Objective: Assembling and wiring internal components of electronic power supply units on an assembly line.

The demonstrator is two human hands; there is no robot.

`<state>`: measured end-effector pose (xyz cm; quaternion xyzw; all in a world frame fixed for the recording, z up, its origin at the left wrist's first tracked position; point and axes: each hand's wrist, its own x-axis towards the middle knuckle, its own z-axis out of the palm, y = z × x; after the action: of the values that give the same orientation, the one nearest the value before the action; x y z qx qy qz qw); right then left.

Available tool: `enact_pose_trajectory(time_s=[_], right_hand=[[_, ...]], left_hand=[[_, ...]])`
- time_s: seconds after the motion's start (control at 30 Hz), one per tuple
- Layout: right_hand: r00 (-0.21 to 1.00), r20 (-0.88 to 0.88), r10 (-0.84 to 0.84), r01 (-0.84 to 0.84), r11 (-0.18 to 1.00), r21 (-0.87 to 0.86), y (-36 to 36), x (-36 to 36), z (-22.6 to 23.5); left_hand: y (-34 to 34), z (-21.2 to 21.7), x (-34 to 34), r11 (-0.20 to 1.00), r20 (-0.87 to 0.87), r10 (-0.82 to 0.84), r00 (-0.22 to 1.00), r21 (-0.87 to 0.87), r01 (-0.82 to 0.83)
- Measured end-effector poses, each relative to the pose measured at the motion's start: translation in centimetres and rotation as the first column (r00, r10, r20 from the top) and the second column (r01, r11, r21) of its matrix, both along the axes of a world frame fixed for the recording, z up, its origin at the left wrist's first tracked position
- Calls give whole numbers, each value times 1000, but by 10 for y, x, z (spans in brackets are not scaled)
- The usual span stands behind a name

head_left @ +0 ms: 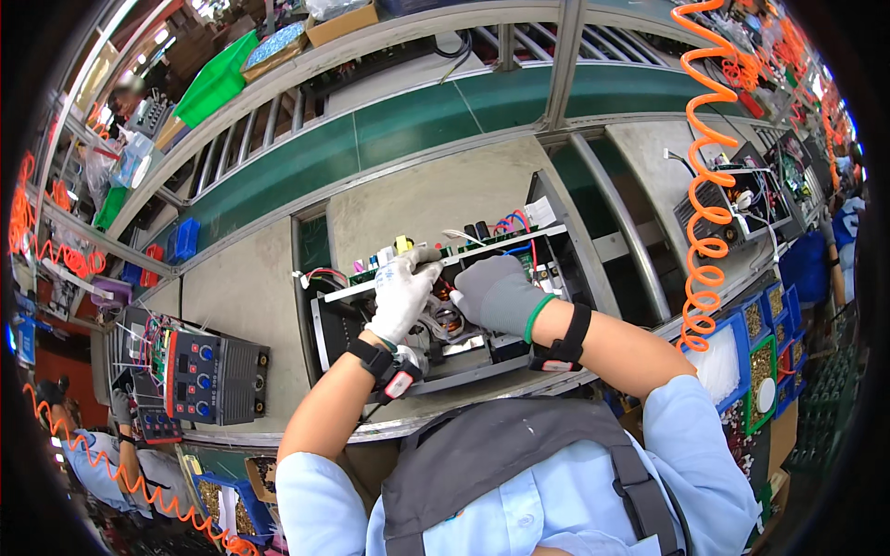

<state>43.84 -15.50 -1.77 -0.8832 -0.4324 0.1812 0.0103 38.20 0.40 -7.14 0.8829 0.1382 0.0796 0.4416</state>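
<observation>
The left glove (397, 301) looks like matt white cloth, the right glove (496, 295) matt grey knit. Beneath them, the open box (473, 375) has smooth, dark metal walls. At right, a roller (619, 225) shows shiny bare metal and a coiled hose (714, 248) glossy plastic. Far left, a green bin (215, 83) is smooth plastic; a carton (341, 23) is matt cardboard.

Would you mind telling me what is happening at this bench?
A person is working in an open metal chassis: the white-gloved left hand and grey-gloved right hand are close together over its wiring. What they hold cannot be made out. A black unit with blue knobs sits to the left.
</observation>
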Motion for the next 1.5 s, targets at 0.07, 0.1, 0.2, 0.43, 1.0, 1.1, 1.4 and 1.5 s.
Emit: enact_pose_trajectory(time_s=[0.07, 0.1, 0.2, 0.43, 1.0, 1.1, 1.4, 1.5], right_hand=[[998, -67, -3, 8, 997, 75, -9, 5, 6], [995, -104, 4, 7, 994, 109, -14, 8, 10], [898, -435, -63, 319, 774, 547, -55, 20, 19], [799, -521, -299, 601, 385, 700, -170, 41, 19], [814, -568, -119, 504, 632, 589, -149, -14, 10], [593, -805, -16, 688, 530, 496, -197, -33, 9], [691, -562, 454, 436, 357, 826, -138, -34, 113], [853, -425, 303, 337, 302, 892, -99, -6, 105]], left_hand=[[-3, 4, 7, 994, -61, 96, 993, -43, -99], [-5, 7, 8, 969, 118, 158, 980, -208, -131], [11, 16, 22, 886, 164, 338, 927, -387, -254], [171, 69, 41, 705, 429, 695, 578, -567, -427], [-103, 47, -11, 825, -145, -535, 832, 123, 551], [-101, 51, -38, 748, -86, -629, 773, 204, 632], [-115, 92, -57, 772, 117, -595, 795, -194, 606], [-87, 136, -69, 779, 360, -324, 875, -423, 463]])
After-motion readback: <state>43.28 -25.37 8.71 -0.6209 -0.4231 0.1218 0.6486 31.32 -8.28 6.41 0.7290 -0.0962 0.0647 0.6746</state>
